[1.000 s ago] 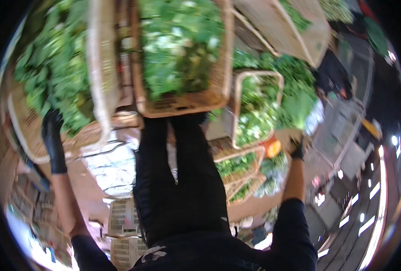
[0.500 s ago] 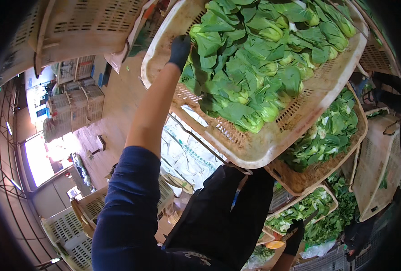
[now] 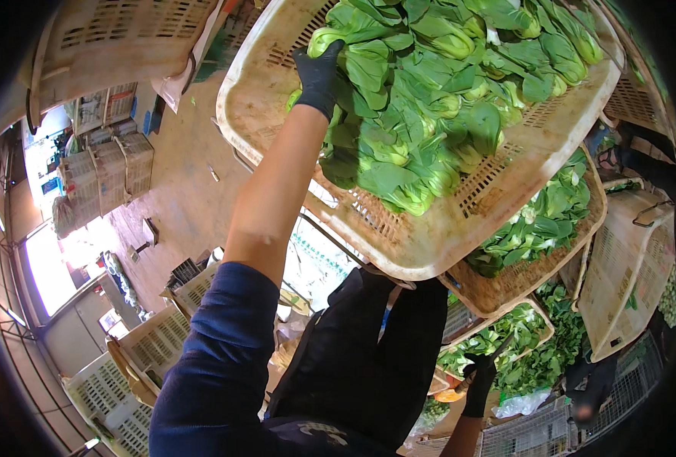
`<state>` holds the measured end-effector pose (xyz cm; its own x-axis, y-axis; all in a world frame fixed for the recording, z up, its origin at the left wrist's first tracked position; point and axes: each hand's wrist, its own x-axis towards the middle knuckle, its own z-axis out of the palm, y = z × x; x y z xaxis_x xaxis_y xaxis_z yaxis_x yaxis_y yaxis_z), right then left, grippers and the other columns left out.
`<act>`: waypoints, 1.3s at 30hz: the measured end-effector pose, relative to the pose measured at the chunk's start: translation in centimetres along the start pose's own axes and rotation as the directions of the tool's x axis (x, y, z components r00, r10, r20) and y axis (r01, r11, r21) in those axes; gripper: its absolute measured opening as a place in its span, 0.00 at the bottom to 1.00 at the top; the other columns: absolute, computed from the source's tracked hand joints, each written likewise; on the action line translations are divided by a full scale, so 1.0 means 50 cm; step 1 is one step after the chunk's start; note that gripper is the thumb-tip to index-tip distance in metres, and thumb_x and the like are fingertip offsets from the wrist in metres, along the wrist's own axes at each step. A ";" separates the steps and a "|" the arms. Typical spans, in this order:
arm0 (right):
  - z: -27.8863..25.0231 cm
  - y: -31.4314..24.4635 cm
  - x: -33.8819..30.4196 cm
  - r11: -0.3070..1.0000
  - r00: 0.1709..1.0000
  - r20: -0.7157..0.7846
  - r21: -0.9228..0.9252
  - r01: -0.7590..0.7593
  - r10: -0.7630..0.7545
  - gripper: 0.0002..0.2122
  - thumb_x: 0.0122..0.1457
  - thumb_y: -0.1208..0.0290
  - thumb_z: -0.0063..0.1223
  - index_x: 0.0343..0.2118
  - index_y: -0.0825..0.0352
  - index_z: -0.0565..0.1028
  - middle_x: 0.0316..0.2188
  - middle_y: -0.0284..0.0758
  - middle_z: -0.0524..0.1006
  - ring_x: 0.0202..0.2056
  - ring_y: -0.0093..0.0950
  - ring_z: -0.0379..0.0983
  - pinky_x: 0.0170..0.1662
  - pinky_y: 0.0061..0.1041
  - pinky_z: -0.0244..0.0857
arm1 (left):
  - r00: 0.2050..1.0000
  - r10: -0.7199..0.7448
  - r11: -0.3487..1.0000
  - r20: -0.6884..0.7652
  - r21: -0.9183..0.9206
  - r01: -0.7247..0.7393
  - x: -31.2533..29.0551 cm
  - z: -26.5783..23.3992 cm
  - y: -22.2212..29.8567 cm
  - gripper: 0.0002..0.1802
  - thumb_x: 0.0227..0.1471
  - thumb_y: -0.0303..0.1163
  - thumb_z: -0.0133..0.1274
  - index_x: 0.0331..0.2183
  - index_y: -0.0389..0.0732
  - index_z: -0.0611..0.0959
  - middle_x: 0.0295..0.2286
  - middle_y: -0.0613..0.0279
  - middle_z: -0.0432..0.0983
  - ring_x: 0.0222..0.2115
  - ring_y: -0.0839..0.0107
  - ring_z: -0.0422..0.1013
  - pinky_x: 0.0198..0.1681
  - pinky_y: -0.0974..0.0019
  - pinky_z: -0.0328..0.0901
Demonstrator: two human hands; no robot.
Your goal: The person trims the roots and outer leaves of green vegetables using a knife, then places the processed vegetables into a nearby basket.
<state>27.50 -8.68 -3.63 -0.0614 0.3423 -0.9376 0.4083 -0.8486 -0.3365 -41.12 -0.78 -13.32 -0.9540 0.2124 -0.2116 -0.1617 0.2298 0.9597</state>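
My left hand, in a black glove, reaches over the left side of a bok choy pile. Its thumb and fingers are spread apart against a pale green stem base; leaves hide part of the fingers. The pile lies in a worn, cream plastic crate with slotted sides. Low on the right, my black-gloved right hand is closed around a knife, its blade pointing up and away from me. An orange thing shows beside that hand; I cannot tell what it is.
Under the crate's right side stands another crate of leafy greens, with a further crate below it. An upended crate is at the right, near a person's dark-clothed legs. Stacked crates stand across the floor at left.
My left hand has moved right, from the crate's left rim onto the bok choy, and its fingers have spread. My right hand still holds the knife. The whole view has shifted slightly.
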 end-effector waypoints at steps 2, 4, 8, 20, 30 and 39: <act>0.043 -0.052 -0.010 0.961 0.988 -0.066 -0.248 0.120 -0.140 0.09 0.53 0.70 0.47 0.25 0.71 0.74 0.14 0.31 0.69 0.13 0.20 0.65 0.17 0.18 0.58 | 0.974 0.225 0.961 0.040 0.157 -0.228 -0.063 -0.010 0.051 0.39 0.32 0.35 0.65 0.44 0.33 0.63 0.38 0.52 0.66 0.36 0.65 0.66 0.36 0.63 0.64; 0.093 -0.140 -0.033 0.890 0.960 -0.074 -0.399 0.220 -0.270 0.05 0.52 0.76 0.49 0.30 0.70 0.74 0.19 0.32 0.72 0.18 0.17 0.66 0.21 0.19 0.58 | 0.829 0.522 0.754 0.200 0.348 -0.558 -0.152 -0.037 0.123 0.41 0.30 0.34 0.66 0.44 0.32 0.62 0.39 0.52 0.64 0.38 0.65 0.65 0.39 0.64 0.64; 0.230 -0.364 -0.088 0.676 0.789 0.037 -0.493 0.548 -0.613 0.16 0.44 0.82 0.51 0.40 0.70 0.71 0.27 0.33 0.74 0.27 0.22 0.68 0.31 0.21 0.62 | 0.665 0.452 0.636 0.594 0.308 -0.707 -0.374 -0.084 0.257 0.46 0.25 0.35 0.67 0.47 0.33 0.62 0.42 0.51 0.63 0.43 0.61 0.63 0.50 0.60 0.58; 0.240 -0.348 -0.043 0.686 0.660 0.193 0.141 0.713 -0.726 0.30 0.37 0.75 0.62 0.48 0.68 0.62 0.42 0.36 0.68 0.41 0.25 0.67 0.45 0.26 0.61 | 0.198 0.025 0.669 0.980 0.131 -0.732 -0.700 0.045 0.215 0.44 0.25 0.43 0.66 0.47 0.37 0.68 0.49 0.43 0.59 0.51 0.46 0.53 0.53 0.52 0.51; 0.104 -0.238 -0.022 0.502 0.631 0.291 -0.411 0.761 -0.719 0.20 0.39 0.68 0.58 0.37 0.67 0.67 0.29 0.41 0.72 0.30 0.38 0.71 0.31 0.33 0.65 | 0.025 -0.414 0.814 0.910 0.382 -0.438 -0.811 0.053 0.135 0.44 0.28 0.37 0.66 0.48 0.35 0.64 0.39 0.52 0.69 0.41 0.63 0.68 0.46 0.63 0.61; -0.039 -0.273 -0.044 0.183 0.502 0.193 -0.776 0.604 -0.843 0.08 0.43 0.65 0.54 0.21 0.61 0.67 0.15 0.35 0.68 0.18 0.36 0.68 0.21 0.33 0.62 | -0.004 -0.364 0.798 0.931 0.310 -0.517 -0.858 0.116 0.153 0.45 0.28 0.36 0.67 0.49 0.35 0.63 0.41 0.54 0.69 0.42 0.68 0.67 0.45 0.65 0.61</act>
<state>23.85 2.93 3.21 -0.5504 0.8096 -0.2041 0.7440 0.3647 -0.5598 0.03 -2.63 2.02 0.2983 0.7998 -0.5209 0.4428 0.3675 0.8178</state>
